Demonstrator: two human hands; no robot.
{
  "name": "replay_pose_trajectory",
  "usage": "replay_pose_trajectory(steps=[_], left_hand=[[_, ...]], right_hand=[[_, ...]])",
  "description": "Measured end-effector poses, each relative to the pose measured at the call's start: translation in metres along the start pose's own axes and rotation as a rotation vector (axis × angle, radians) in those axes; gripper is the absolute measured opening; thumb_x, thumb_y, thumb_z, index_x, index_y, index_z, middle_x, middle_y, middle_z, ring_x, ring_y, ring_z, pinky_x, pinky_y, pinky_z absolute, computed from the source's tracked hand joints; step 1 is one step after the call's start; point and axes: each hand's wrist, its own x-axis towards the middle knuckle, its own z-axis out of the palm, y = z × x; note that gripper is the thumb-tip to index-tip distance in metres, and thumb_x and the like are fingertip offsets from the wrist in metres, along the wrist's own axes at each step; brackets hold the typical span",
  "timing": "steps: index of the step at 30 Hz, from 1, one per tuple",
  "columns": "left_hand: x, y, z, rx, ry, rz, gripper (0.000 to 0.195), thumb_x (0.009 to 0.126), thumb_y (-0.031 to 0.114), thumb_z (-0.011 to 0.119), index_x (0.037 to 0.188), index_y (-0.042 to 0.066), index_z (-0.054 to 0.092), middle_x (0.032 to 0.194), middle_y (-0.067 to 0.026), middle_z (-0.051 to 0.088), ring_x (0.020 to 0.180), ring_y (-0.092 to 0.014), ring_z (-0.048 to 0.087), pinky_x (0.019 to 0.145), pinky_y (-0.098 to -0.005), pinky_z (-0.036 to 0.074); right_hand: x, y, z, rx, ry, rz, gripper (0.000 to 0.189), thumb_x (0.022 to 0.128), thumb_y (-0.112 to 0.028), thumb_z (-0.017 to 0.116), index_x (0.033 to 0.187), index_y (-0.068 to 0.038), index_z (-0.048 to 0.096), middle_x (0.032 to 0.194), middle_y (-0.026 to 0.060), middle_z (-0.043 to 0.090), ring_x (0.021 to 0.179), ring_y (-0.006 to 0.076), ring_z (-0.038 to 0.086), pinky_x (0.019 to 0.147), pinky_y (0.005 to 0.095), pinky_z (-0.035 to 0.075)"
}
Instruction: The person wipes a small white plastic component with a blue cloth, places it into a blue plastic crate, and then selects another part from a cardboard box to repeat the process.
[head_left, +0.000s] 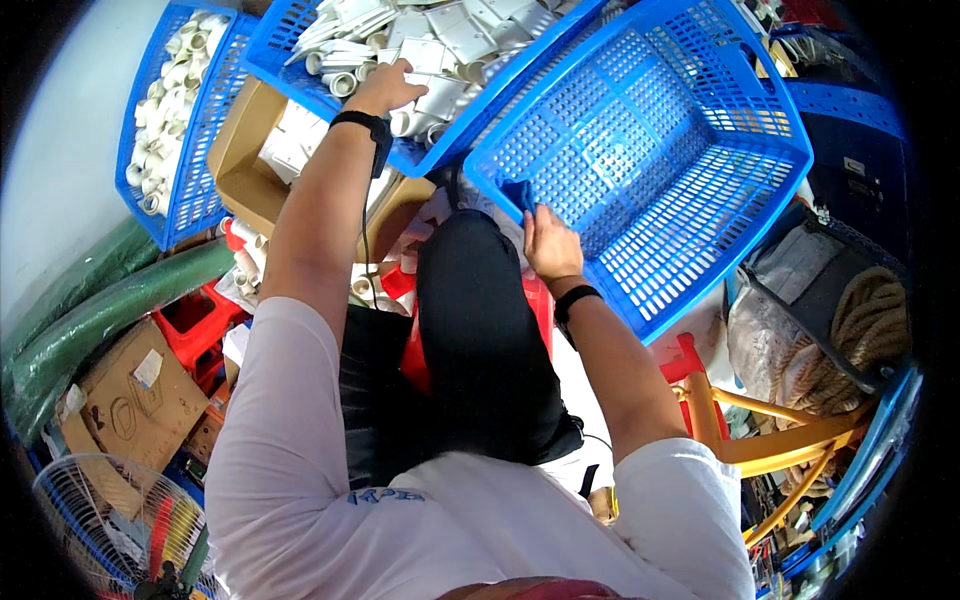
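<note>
My left hand (388, 88) reaches into a blue plastic crate (471, 124), its fingers apart over flat white plastic plates (459, 37). Short white pipe fittings (343, 84) lie among those plates, close by the hand. At the near rim of a second blue plastic basket (611, 161), my right hand (553, 244) is closed on the edge. This basket leans tilted, its slotted wall and perforated base showing. A small dark blue piece (517, 193) sits by the right fingertips; what it is I cannot tell. The fingertips' undersides are hidden.
Left of the crate stand a cardboard box (244, 169) with white plates and a blue basket (166, 225) of white fittings. A red plastic stool (199, 322), green wrapped rolls (112, 300) and a fan (112, 517) lie left. Rope (862, 337) and a yellow metal frame (787, 450) flank the right.
</note>
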Motion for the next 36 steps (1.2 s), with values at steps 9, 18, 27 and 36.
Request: replay_pose_trajectory(steps=[9, 18, 27, 36], left_hand=[[0.030, 0.026, 0.017, 0.133, 0.293, -0.090, 0.084, 0.058, 0.057, 0.064, 0.116, -0.001, 0.043, 0.106, -0.0256, 0.053, 0.100, -0.038, 0.051, 0.084, -0.0427, 0.042], [0.034, 0.044, 0.019, 0.227, 0.177, -0.179, 0.088, 0.059, 0.052, 0.067, 0.122, 0.001, 0.031, 0.112, -0.0239, 0.046, 0.106, -0.033, 0.046, 0.085, -0.0364, 0.040], [-0.008, 0.008, -0.033, 0.003, 0.365, -0.014, 0.087, 0.052, 0.045, 0.070, 0.119, -0.001, 0.039, 0.109, -0.0227, 0.051, 0.102, -0.036, 0.048, 0.090, -0.0383, 0.038], [-0.259, -0.139, -0.155, 0.326, 0.663, 0.210, 0.072, 0.056, 0.037, 0.068, 0.113, 0.001, 0.043, 0.104, -0.0205, 0.051, 0.100, -0.034, 0.047, 0.089, -0.0386, 0.037]], right_hand=[[-0.003, -0.003, -0.008, 0.021, -0.028, -0.006, 0.020, 0.085, -0.023, 0.043, 0.084, -0.004, 0.048, 0.080, 0.0131, 0.056, 0.073, 0.0302, 0.058, 0.060, 0.0409, 0.047], [-0.005, 0.000, 0.000, 0.025, -0.030, -0.037, 0.020, 0.084, -0.023, 0.045, 0.087, -0.004, 0.049, 0.084, 0.0111, 0.056, 0.076, 0.0275, 0.058, 0.062, 0.0391, 0.047], [-0.004, 0.007, 0.004, -0.043, 0.028, -0.025, 0.021, 0.084, -0.026, 0.043, 0.082, -0.005, 0.047, 0.076, 0.0191, 0.057, 0.067, 0.0369, 0.057, 0.059, 0.0455, 0.045], [0.017, 0.044, 0.030, -0.128, 0.274, -0.306, 0.024, 0.087, -0.026, 0.040, 0.085, -0.006, 0.051, 0.067, 0.0193, 0.057, 0.057, 0.0364, 0.054, 0.049, 0.0430, 0.042]])
